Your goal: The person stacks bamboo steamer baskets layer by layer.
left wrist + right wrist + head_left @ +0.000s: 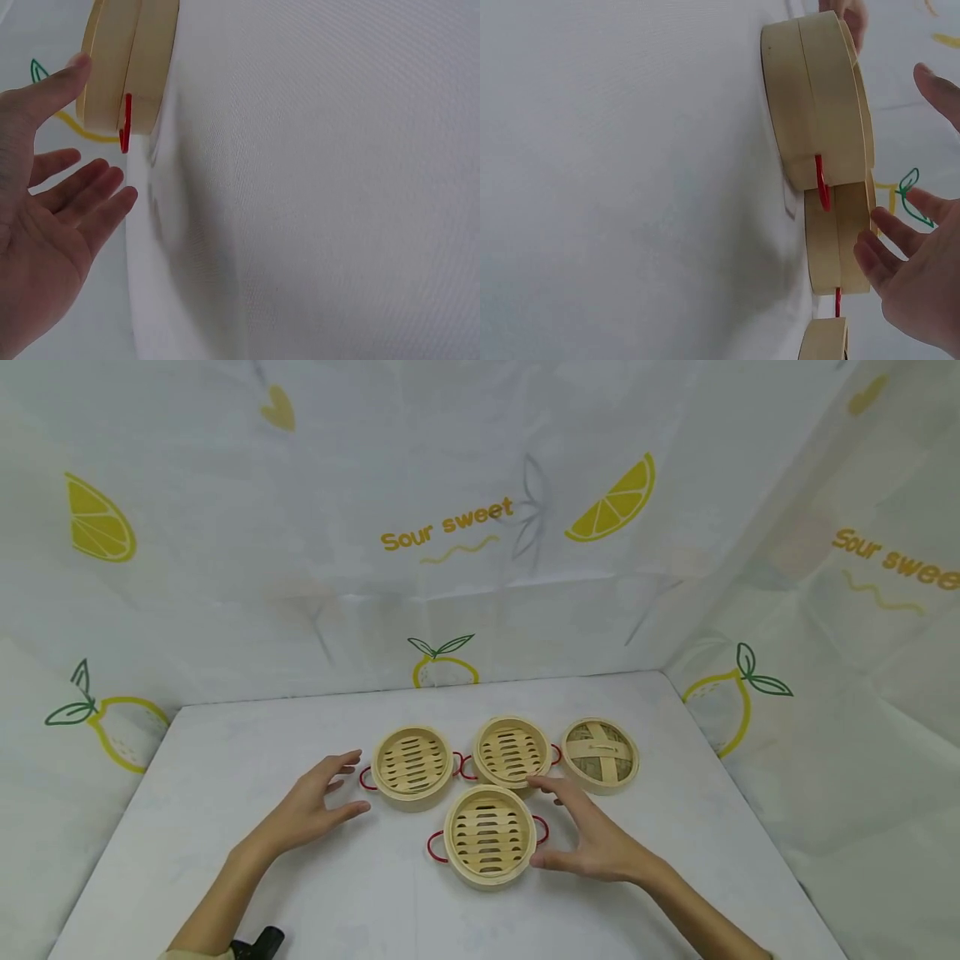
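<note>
Three round bamboo steamer baskets with slatted bottoms and red loop handles sit on the white table. The left basket (412, 763) and the back middle basket (513, 752) stand side by side; the front basket (490, 837) is nearer the person. A woven bamboo lid (600, 754) lies at the right. My left hand (311, 806) hovers just left of the left basket, thumb and fingers spread apart, holding nothing. Beside the front basket's right handle, my right hand (588, 837) is also spread and holds nothing; its fingertips overlap the back middle basket's edge in the head view.
The white table (360, 893) ends at a back wall of white cloth (315, 543) printed with lemons and lettering. Another cloth wall (862, 710) rises at the right. A black object (258, 942) is by the left forearm at the front edge.
</note>
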Demonstrator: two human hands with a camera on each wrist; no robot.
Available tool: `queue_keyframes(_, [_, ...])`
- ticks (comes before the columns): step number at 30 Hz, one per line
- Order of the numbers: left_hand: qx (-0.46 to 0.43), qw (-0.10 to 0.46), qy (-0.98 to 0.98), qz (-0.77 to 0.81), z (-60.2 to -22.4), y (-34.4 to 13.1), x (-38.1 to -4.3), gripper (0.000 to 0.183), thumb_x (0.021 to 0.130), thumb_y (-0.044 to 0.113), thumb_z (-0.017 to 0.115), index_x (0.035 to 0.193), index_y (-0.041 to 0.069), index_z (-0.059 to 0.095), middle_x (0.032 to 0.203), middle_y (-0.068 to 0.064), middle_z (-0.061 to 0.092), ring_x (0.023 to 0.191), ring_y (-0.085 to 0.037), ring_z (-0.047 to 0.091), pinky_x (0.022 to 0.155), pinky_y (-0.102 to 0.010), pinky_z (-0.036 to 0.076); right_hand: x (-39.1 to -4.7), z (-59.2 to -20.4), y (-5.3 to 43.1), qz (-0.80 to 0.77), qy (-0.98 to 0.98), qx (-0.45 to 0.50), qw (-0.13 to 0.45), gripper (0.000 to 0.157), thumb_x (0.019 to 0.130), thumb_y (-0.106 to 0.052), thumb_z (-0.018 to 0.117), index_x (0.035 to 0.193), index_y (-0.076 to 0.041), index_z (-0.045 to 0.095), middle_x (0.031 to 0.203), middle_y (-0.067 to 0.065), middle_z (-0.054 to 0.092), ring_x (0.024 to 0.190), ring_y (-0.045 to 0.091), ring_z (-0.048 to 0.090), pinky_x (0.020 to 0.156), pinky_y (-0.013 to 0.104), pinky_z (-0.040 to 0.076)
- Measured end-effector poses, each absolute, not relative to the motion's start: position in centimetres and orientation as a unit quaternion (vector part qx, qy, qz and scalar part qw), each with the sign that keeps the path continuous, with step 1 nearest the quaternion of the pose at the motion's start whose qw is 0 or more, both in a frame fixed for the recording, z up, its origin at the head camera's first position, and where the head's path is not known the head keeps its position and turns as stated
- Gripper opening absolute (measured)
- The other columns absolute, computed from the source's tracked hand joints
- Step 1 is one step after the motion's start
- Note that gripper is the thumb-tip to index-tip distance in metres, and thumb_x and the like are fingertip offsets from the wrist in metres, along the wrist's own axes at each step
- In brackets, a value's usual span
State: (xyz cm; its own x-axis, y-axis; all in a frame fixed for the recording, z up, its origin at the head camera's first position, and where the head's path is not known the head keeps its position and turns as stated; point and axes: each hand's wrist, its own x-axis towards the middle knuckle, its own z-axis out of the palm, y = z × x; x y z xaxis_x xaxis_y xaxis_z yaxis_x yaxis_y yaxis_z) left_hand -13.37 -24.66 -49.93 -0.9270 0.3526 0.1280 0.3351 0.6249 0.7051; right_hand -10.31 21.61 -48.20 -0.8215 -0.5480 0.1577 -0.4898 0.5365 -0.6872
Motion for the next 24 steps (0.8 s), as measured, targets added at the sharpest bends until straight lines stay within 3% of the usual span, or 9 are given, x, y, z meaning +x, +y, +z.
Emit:
queue_keyframes(10, [0.186,0.029,0.893,0.408,-50.9,-23.9,-14.2,0.083,0.092,0.025,0.09,0.156,-0.005,0.048,0.151,-0.023,0.061,0.144,-0.045,0.058,0.115,-0.055,0.057,-9.6,-48.8,20.6,-0.409,0.86,-0.296,0.08,0.101,0.081,-0.041,0.095,0.164,-0.022,0.042,0.163,-0.006,0.052,0.137,0.027,0.058,0.113,0.047,0.056])
queue_keyframes(17, [0.188,0.025,0.887,0.42,-51.4,-23.5,-15.0,0.081,0.091,0.026,0.091,0.155,-0.002,0.052,0.149,-0.021,0.063,0.143,-0.044,0.059,0.116,-0.053,0.057,-9.6,-49.5,20.2,-0.403,0.861,-0.296,0.095,0.106,0.08,-0.04,0.097,0.166,-0.021,0.039,0.163,0.001,0.05,0.136,0.013,0.053,0.116,0.036,0.054])
queue_keyframes(24, [0.184,0.027,0.878,0.441,-51.8,-23.1,-15.5,0.084,0.088,0.022,0.093,0.157,-0.001,0.05,0.147,-0.02,0.063,0.139,-0.042,0.062,0.113,-0.049,0.059,-9.6,-49.7,19.9,-0.395,0.865,-0.293,0.098,0.114,0.078,-0.045,0.097,0.169,-0.016,0.033,0.166,0.005,0.046,0.14,0.014,0.053,0.118,0.039,0.055])
